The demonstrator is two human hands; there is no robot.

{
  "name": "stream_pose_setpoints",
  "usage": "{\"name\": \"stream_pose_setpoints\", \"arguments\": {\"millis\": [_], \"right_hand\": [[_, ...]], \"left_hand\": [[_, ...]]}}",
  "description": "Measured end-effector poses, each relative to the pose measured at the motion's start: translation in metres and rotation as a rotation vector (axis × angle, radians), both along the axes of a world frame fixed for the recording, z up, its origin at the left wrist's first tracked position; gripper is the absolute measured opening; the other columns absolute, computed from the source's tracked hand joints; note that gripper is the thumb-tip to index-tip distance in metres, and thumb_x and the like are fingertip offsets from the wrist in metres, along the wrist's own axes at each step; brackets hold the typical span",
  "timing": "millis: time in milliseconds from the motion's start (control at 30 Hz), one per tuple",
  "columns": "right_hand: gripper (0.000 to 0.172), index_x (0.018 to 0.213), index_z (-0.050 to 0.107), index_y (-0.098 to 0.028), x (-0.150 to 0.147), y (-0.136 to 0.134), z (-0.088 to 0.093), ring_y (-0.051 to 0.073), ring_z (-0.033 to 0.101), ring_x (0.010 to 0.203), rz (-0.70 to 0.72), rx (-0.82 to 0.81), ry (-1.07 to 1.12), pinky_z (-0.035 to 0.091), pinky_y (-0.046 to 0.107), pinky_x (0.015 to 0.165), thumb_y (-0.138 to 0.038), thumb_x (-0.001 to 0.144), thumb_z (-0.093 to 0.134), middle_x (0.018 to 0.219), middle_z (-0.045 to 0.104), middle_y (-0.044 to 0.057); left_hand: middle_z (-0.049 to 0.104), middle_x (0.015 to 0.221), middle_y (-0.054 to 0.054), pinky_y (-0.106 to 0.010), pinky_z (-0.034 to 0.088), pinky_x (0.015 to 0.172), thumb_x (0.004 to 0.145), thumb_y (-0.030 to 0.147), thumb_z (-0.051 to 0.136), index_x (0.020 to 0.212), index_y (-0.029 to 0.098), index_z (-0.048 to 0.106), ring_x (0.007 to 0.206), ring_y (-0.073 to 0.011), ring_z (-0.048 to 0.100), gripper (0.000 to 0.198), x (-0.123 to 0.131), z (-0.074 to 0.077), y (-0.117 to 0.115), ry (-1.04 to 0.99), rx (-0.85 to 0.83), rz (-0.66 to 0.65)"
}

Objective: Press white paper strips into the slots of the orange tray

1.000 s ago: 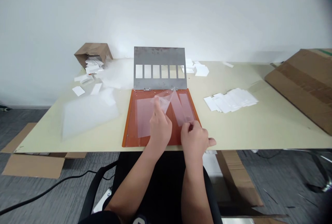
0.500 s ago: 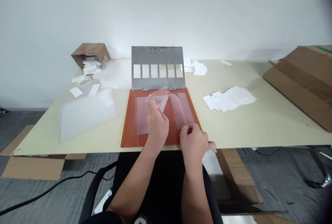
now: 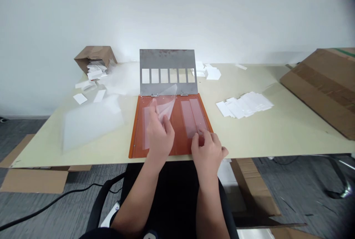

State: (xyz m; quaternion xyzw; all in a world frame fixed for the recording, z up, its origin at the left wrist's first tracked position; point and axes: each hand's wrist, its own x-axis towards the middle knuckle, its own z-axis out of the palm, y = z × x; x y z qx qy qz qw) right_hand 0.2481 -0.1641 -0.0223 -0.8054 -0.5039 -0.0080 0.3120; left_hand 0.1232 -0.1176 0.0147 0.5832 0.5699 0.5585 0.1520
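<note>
Head view: a clear film sheet [image 3: 165,102] is pinched and raised by the left hand [image 3: 159,139]; the right hand [image 3: 208,154] is curled at a film strip [image 3: 198,113] on an orange board [image 3: 177,135], any grip unclear

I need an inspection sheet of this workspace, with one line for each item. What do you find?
Surface: cream tabletop holding an orange board.
Job's things: steel plate with six rectangular windows, hinged to the board's far edge; two translucent film strips lying on the board.
Hands: left hand lifting a clear film sheet; right hand at the strips' near ends.
Clutter: open cardboard box spilling white cards; loose pile of white cards; translucent plastic sheets.
Cables: black cable on the floor.
Surroundings: white wall, grey carpet, flattened cardboard.
</note>
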Motion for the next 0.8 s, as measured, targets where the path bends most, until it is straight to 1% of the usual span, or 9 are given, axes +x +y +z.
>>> {"name": "stream_pose_setpoints", "arguments": {"millis": [67,133,233,333,433,600,700,800], "right_hand": [[0.024,0.103,0.073,-0.024,0.0,0.0,-0.002,0.02,0.053,0.085,0.065,-0.001,-0.034,0.019,0.036,0.077,-0.03,0.091,0.053,0.1,0.067,0.006],[0.022,0.098,0.075,-0.026,0.0,0.002,-0.003,0.021,0.051,0.087,0.095,-0.035,-0.05,0.017,0.036,0.076,-0.031,0.091,0.055,0.1,0.065,0.007],[0.022,0.1,0.076,-0.026,-0.002,0.004,-0.004,0.022,0.048,0.088,0.088,-0.07,-0.05,0.016,0.036,0.074,-0.033,0.09,0.058,0.104,0.065,0.008],[0.023,0.102,0.076,-0.025,-0.004,0.006,-0.004,0.023,0.046,0.089,0.08,-0.079,-0.044,0.016,0.037,0.074,-0.034,0.09,0.058,0.104,0.065,0.009],[0.023,0.102,0.075,-0.026,-0.005,0.008,-0.003,0.023,0.044,0.089,0.079,-0.093,-0.03,0.015,0.037,0.074,-0.033,0.09,0.058,0.104,0.065,0.009],[0.021,0.102,0.075,-0.026,-0.005,0.01,0.0,0.023,0.045,0.09,0.075,-0.126,-0.028,0.016,0.037,0.074,-0.033,0.089,0.061,0.105,0.064,0.008],[0.02,0.102,0.075,-0.026,-0.006,0.011,0.0,0.024,0.046,0.091,0.069,-0.129,-0.04,0.016,0.037,0.075,-0.033,0.089,0.061,0.105,0.064,0.008],[0.021,0.102,0.075,-0.025,-0.006,0.013,0.0,0.024,0.046,0.091,0.071,-0.116,-0.039,0.016,0.036,0.075,-0.034,0.089,0.061,0.105,0.064,0.009]], "left_hand": [[0.044,0.154,-0.015,-0.038,0.047,0.11,0.098,0.028,0.051,0.148,0.021,0.035,0.146,-0.026,0.036,0.053,-0.01,0.004,-0.008,-0.06,0.037,-0.007],[0.039,0.157,-0.014,-0.038,0.047,0.11,0.096,0.03,0.057,0.149,0.024,0.034,0.149,-0.0271,0.031,0.058,-0.019,0.008,-0.017,-0.124,0.081,-0.011],[0.034,0.16,-0.012,-0.038,0.048,0.109,0.09,0.025,0.066,0.148,0.026,0.035,0.15,-0.0295,0.027,0.066,-0.033,0.013,-0.026,-0.147,0.122,-0.033],[0.034,0.159,-0.012,-0.038,0.052,0.106,0.086,0.018,0.069,0.148,0.027,0.036,0.15,-0.0305,0.026,0.071,-0.043,0.013,-0.031,-0.145,0.089,-0.084],[0.037,0.158,-0.01,-0.037,0.053,0.105,0.086,0.015,0.066,0.146,0.028,0.039,0.15,-0.0291,0.027,0.067,-0.048,0.008,-0.034,-0.178,0.029,-0.082],[0.038,0.158,-0.01,-0.035,0.055,0.102,0.087,0.014,0.064,0.146,0.03,0.039,0.144,-0.0289,0.039,0.065,-0.05,0.002,-0.035,-0.194,-0.026,-0.057],[0.04,0.157,-0.011,-0.033,0.057,0.098,0.087,0.015,0.064,0.145,0.029,0.04,0.146,-0.0287,0.037,0.064,-0.05,0.002,-0.035,-0.176,-0.037,-0.037],[0.039,0.157,-0.012,-0.035,0.055,0.1,0.087,0.018,0.067,0.147,0.027,0.039,0.145,-0.0293,0.038,0.067,-0.05,0.003,-0.036,-0.144,-0.025,-0.044]]}}
